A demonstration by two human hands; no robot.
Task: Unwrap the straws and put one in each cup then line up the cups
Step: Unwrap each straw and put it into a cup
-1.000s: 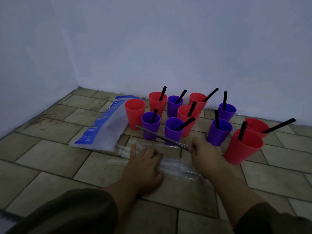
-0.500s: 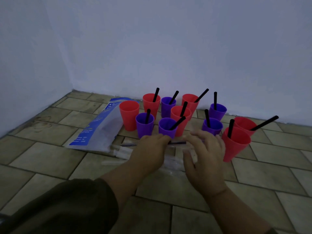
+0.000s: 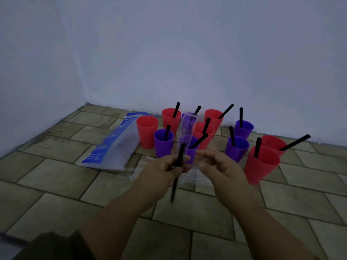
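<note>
Left hand (image 3: 170, 166) pinches the black straw (image 3: 176, 173) upright above the floor, clear wrapper (image 3: 186, 132) half off its top. Right hand (image 3: 217, 164) looks loosely curled beside it, gripping nothing as far as I can tell — I'd pull the sleeve straight up, then drop the straw in the empty red cup (image 3: 147, 134).

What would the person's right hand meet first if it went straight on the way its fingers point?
Probably the straw and clear wrapper held in the left hand; depth is unclear.
</note>
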